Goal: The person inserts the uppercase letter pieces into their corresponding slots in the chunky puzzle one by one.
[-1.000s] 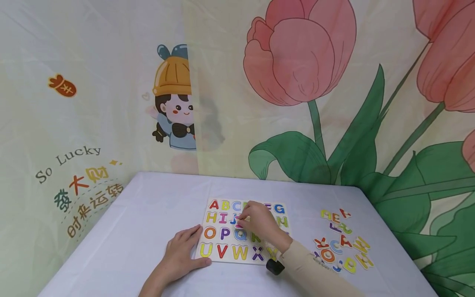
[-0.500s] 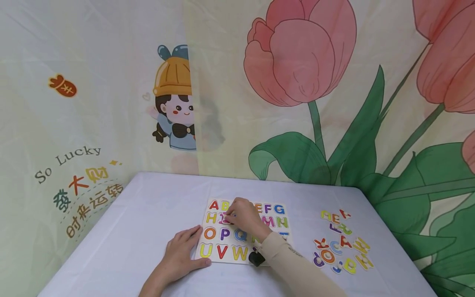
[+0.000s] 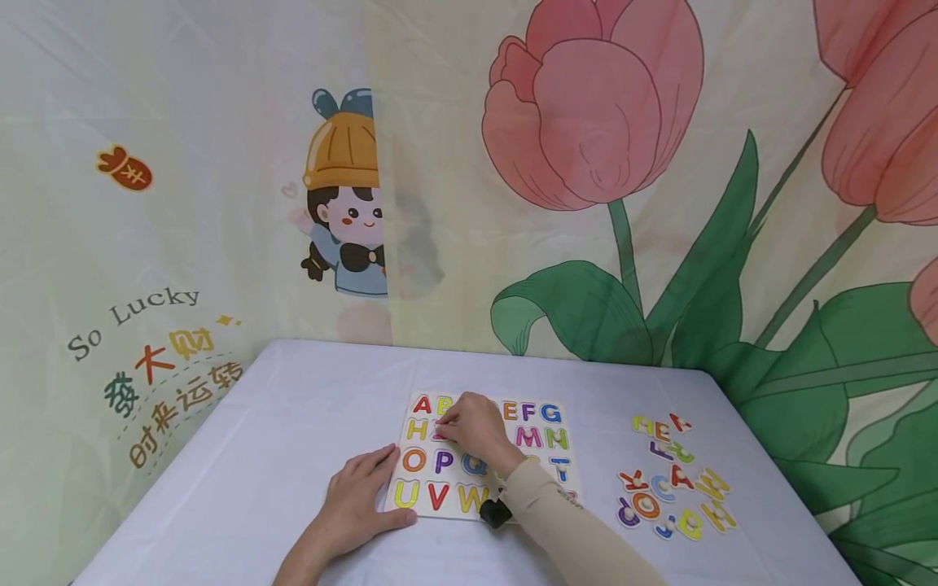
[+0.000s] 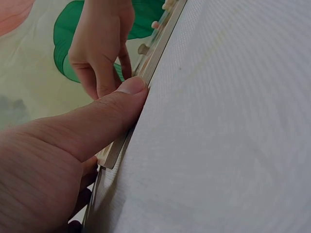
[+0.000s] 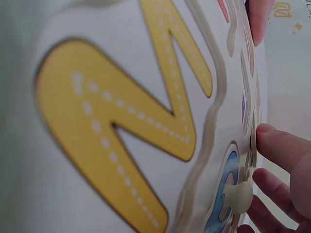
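A white alphabet puzzle board [image 3: 456,480] with colored letters lies on the table. My left hand [image 3: 352,505] rests at its left edge, fingers extended; the left wrist view has the thumb [image 4: 112,114] pressing on the board's rim. Over the second row, my right hand [image 3: 476,431] pinches a pink letter piece [image 3: 437,435] at the I place, next to the H [image 3: 416,430]. That hand hides J and the letters beside it. A blue Q [image 5: 226,187] with a round knob and a large yellow W [image 5: 116,121] show in the right wrist view.
Several loose letter pieces lie right of the board, among them an orange O [image 3: 647,505], a red A [image 3: 681,477] and a yellow-green one [image 3: 690,525]. A black wrist camera [image 3: 495,513] hangs over the bottom row. Behind the table [image 3: 315,407] stands a printed curtain [image 3: 440,163].
My right hand has moved left from near the J to the I place with the pink letter piece, then shifted slightly further. My left hand has stayed at the board's edge.
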Available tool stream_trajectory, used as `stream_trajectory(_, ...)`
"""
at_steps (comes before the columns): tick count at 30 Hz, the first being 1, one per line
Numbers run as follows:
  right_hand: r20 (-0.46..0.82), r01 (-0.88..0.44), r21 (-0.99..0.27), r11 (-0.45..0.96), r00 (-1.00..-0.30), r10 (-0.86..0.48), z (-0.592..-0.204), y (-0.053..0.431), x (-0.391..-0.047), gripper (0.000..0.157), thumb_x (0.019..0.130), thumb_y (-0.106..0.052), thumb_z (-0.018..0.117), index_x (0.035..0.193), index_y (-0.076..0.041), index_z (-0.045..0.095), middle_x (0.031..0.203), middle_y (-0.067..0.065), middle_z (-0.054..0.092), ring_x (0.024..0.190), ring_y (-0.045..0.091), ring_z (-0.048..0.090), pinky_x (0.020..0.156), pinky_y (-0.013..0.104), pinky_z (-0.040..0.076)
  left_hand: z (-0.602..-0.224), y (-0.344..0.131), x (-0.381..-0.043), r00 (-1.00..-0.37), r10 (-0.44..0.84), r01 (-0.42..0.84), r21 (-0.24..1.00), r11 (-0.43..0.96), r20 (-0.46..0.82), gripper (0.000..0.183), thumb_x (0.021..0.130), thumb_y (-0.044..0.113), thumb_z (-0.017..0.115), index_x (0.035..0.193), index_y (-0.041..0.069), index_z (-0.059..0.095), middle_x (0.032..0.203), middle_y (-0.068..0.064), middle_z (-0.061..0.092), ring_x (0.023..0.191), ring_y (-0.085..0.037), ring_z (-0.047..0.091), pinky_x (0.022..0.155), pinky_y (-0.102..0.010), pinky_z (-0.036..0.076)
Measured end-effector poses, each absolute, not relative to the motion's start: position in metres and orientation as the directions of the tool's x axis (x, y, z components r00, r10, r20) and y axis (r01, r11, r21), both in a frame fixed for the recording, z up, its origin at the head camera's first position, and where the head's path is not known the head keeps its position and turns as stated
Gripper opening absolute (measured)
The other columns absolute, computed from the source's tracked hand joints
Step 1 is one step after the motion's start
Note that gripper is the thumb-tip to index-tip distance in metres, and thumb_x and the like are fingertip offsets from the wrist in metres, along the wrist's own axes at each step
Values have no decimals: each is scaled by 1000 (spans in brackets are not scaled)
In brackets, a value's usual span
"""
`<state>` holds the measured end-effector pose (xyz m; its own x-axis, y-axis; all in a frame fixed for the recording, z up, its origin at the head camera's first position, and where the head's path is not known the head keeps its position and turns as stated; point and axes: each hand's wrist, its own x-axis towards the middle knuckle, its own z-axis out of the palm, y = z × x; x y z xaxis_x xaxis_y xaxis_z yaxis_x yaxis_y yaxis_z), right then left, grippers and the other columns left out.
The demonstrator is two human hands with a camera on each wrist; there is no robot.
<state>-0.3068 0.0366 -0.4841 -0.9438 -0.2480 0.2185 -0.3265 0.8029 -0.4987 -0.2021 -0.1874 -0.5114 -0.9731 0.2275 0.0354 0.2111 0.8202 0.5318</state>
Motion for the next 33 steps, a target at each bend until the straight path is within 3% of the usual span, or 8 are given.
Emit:
stream_trajectory(11,169,-254,-537,805,-967,-193,-483,29,-305,7,89,-28,89,92,-22,87,87,-7,60,83,10,53,78,31,45,-513,-187,-203,-971,234,222,535,815,47,110,76,69,85,161,11,47,167,-6,43,148,-37,37,119,-67,29)
stream_trajectory(19,156,-306,-511,803,-952,-263,-482,34,-301,11,94,-26,84,103,-21,87,96,-3,64,88,12,55,80,31,50,-514,-188,-203,-971,233,224,516,827,48,110,76,69,85,161,11,47,166,-6,43,148,-37,37,118,-67,30)
stream_trajectory(24,169,-379,-538,753,-924,-344,-471,56,-291,18,97,-21,80,114,-17,84,110,4,70,102,20,64,91,40,56,-515,-186,-201,-972,227,221,525,822,54,110,76,67,86,161,10,47,166,-7,44,147,-38,38,118,-67,30)
stream_trajectory(33,154,-436,-547,715,-892,-426,-443,134,-263,16,95,-13,82,110,-14,85,109,-3,67,106,26,63,90,40,57,-512,-185,-202,-974,221,214,508,835,46,110,76,67,86,162,11,46,167,-6,43,148,-38,37,119,-66,30)
